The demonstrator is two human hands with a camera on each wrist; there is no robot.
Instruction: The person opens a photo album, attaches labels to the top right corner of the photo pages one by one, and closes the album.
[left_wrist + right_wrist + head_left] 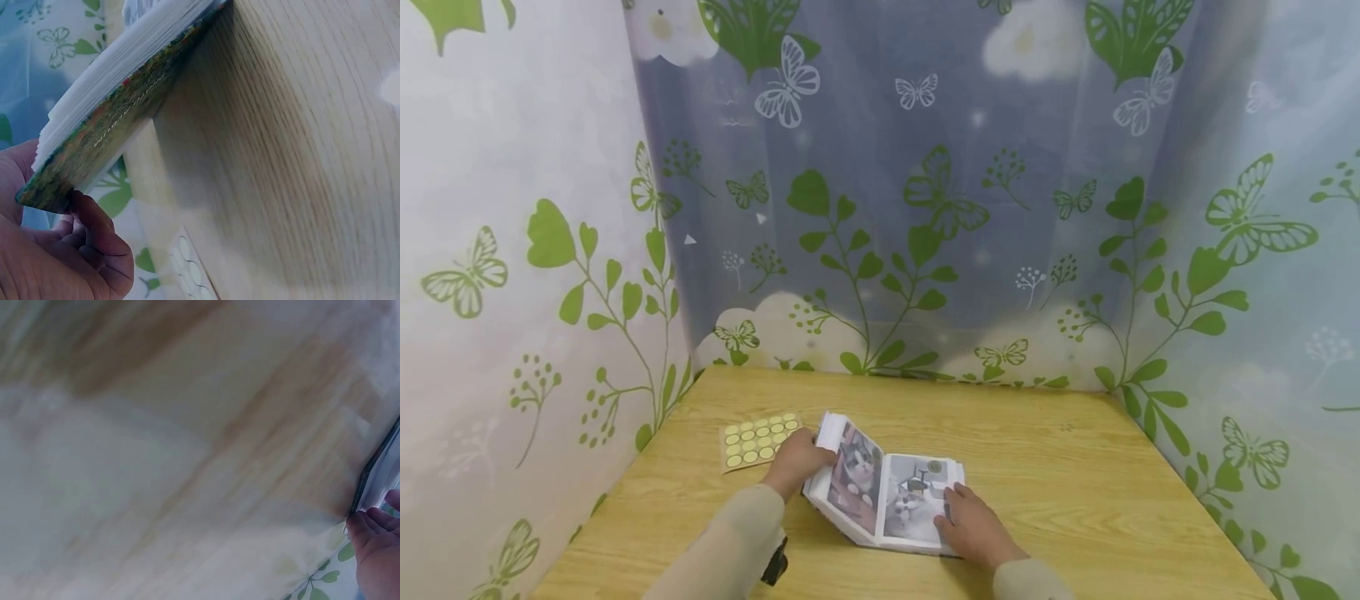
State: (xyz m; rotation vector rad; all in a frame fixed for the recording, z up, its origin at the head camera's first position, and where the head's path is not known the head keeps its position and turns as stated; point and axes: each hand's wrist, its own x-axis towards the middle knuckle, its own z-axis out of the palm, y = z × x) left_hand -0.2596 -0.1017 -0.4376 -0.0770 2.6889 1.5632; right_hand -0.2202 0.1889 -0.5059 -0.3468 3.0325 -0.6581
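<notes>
So we keep left hand (797, 461) gripping album (887, 496) edge; right hand (973, 527) lies flat on page, prob. pressing; turn pgs slowly.

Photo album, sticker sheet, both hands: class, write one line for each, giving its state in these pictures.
Album: open on the table, cat photos showing, left half lifted off the wood.
Sticker sheet: flat on the table, left of the album, untouched.
Left hand: grips the album's raised left edge.
Right hand: rests on the right page, fingers fairly straight.
</notes>
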